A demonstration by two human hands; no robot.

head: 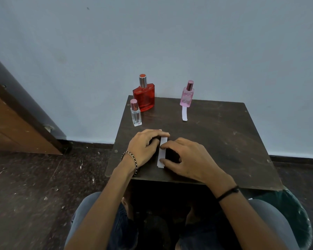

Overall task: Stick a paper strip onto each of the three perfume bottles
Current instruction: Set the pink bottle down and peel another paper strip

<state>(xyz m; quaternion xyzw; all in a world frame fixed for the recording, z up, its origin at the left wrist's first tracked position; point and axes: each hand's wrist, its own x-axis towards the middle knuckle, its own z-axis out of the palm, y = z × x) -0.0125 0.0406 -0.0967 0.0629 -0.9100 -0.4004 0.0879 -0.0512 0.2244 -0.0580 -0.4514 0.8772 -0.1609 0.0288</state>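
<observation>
Head view: your paper strip (162, 150) lies flat on the table (224, 141). Your left hand (144, 147) curls over its far end, and your right hand (187, 159) pinches its long edge. It is likely light, limp and easily creased, so lift it by one end.

Dark wooden table (224, 141) against a pale wall (152, 42)

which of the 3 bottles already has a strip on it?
The pink bottle standing alone at back right: a white strip runs from its base. The red bottle and small clear bottle show none.
</observation>
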